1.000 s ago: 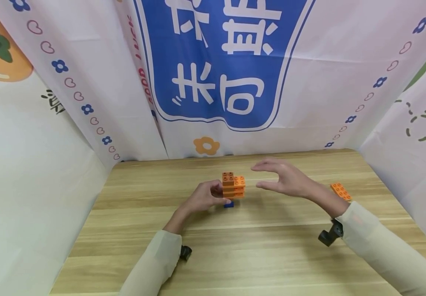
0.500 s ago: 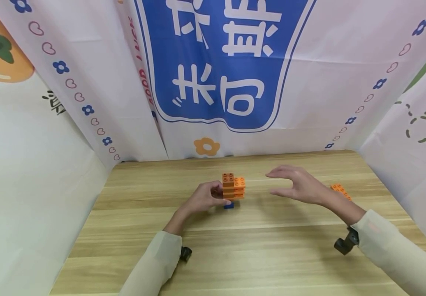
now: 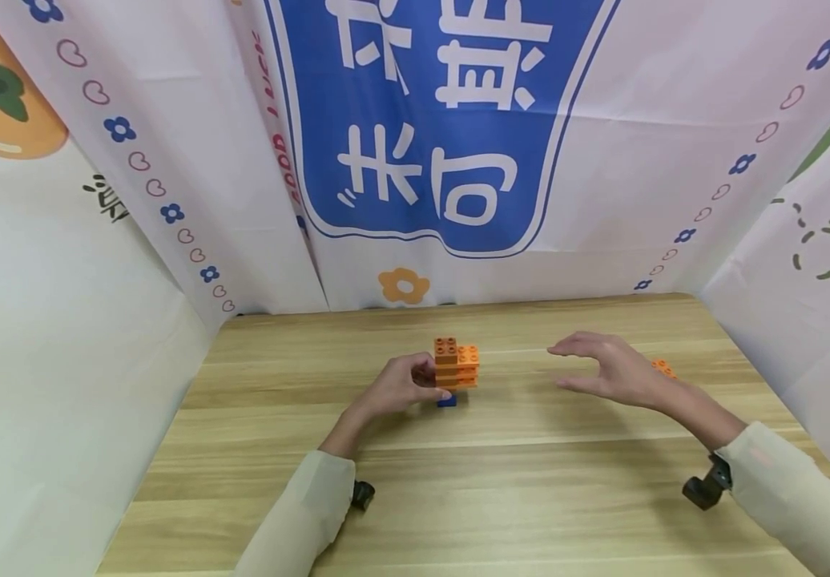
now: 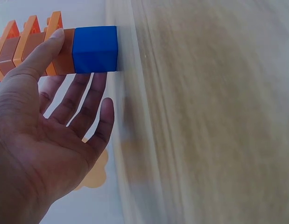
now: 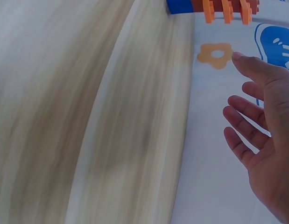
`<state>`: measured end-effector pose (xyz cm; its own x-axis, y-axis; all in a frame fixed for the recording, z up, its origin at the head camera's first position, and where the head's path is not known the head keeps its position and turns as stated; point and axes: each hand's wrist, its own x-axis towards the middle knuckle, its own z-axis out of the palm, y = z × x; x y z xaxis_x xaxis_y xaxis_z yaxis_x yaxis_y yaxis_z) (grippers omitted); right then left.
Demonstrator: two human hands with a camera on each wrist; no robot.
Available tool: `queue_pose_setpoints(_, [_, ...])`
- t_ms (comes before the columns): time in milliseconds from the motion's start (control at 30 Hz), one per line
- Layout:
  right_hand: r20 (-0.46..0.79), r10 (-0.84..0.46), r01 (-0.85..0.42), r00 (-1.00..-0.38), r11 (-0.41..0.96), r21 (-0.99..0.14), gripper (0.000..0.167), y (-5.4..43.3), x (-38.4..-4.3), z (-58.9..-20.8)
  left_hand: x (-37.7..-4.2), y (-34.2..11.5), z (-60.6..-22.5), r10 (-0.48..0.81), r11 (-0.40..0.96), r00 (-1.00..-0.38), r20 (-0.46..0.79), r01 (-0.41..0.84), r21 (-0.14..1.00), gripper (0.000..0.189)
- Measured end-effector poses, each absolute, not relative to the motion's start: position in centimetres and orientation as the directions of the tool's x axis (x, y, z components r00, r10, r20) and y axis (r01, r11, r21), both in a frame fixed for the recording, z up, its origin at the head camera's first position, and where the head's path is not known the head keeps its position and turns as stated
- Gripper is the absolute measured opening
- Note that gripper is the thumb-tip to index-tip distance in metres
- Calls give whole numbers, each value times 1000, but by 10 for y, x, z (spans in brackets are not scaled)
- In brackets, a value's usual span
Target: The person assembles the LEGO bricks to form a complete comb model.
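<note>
A tower of toy building blocks point(image 3: 446, 351) stands upright near the middle of the table, brown blocks alternating with thin orange plates that jut out to the right. A blue block point(image 4: 95, 49) forms its base. My left hand point(image 3: 395, 386) grips the tower low down from the left, thumb on the near side and fingers behind. To the right, my right hand point(image 3: 613, 371) hovers over the table with thumb and fingers spread and nothing between them. Just beyond its wrist lies a loose orange plate point(image 3: 663, 368), partly hidden by the forearm.
The wooden table point(image 3: 400, 497) is bounded at the back by a printed cloth point(image 3: 602, 200) and at both sides by white cloth walls. A small black wrist camera point(image 3: 707, 485) hangs beneath the right sleeve, and another point(image 3: 363, 495) sits at the left cuff.
My right hand has moved away from the tower, rightward and slightly nearer, now covering part of the loose orange plate with its forearm. My left hand and the tower have stayed in place.
</note>
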<state>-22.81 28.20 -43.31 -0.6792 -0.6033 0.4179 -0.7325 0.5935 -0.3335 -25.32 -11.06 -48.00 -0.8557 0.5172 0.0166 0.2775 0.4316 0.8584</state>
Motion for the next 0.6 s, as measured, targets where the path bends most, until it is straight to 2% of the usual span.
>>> queue_pose_setpoints(433, [395, -584, -701, -709, 648, -298, 45, 319, -223, -440, -254, -110, -481, 514, 422, -858, 12, 265, 867, 27])
queue_pose_setpoints(600, [419, -581, -706, -698, 656, -266, 47, 333, -222, -443, -254, -111, -482, 517, 419, -856, 14, 267, 868, 27])
